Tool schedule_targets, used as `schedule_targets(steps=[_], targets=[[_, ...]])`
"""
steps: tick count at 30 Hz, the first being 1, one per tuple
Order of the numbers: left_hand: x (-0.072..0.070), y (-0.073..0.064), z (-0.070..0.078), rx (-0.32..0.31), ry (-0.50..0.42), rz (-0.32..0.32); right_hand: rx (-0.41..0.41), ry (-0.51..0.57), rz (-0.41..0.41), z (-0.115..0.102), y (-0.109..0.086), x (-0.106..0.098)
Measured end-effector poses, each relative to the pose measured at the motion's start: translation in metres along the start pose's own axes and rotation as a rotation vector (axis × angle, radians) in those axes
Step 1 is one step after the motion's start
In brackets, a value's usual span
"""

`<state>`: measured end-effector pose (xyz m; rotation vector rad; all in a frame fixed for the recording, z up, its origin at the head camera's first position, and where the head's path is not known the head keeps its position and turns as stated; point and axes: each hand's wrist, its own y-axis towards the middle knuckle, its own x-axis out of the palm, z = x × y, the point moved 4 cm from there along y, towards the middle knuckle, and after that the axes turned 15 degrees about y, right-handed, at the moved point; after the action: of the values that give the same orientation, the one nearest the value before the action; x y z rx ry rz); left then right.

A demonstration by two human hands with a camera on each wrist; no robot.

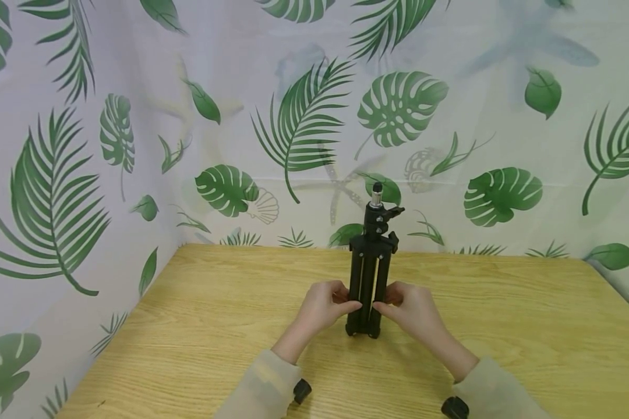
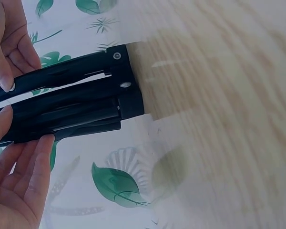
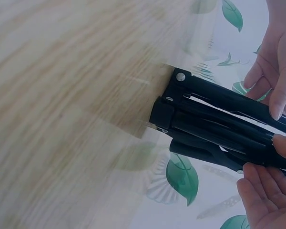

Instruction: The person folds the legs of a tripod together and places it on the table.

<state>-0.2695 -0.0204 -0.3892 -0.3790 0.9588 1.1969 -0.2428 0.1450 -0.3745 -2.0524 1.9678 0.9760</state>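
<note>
A black folding light stand, legs folded together, is upright over the wooden table, its lower end at or very near the tabletop. It has a silver tip with a black cap and clamp knobs near the top. My left hand pinches one leg low on the left, thumb in front and fingers behind. On the right side, my right hand pinches another leg the same way. Both wrist views show the stand's riveted lower end and the hands around the legs.
Behind the table and to its left hangs a white curtain printed with green leaves, shells and starfish. Beige sleeves cover the forearms, with a small black device at each wrist.
</note>
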Motion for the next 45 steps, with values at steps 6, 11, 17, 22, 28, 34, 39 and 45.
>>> schedule_targets(steps=[6, 11, 17, 22, 28, 34, 39, 45], targets=[[-0.001, -0.001, 0.001, 0.013, 0.019, 0.008, -0.024, 0.021, -0.015, -0.001, 0.001, -0.001], [-0.001, -0.001, 0.005, 0.061, 0.059, 0.001, -0.051, 0.03, -0.073, 0.002, -0.002, -0.008], [-0.002, 0.0, 0.006, 0.127, 0.167, -0.023, -0.014, 0.002, -0.115, 0.009, -0.003, -0.017], [-0.001, 0.004, 0.006, 0.162, 0.201, -0.062, -0.014, -0.006, -0.063, 0.011, -0.001, -0.023], [0.001, 0.01, 0.007, 0.185, 0.21, -0.08, -0.07, 0.028, -0.04, 0.012, 0.003, -0.022], [0.004, 0.014, 0.004, 0.175, 0.185, -0.121, -0.089, 0.093, -0.069, 0.012, 0.004, -0.018], [0.005, 0.015, 0.003, 0.177, 0.167, -0.122, -0.072, 0.119, -0.082, 0.01, 0.005, -0.018], [0.001, 0.011, 0.001, 0.14, 0.157, -0.052, -0.053, 0.106, -0.079, 0.009, 0.004, -0.018]])
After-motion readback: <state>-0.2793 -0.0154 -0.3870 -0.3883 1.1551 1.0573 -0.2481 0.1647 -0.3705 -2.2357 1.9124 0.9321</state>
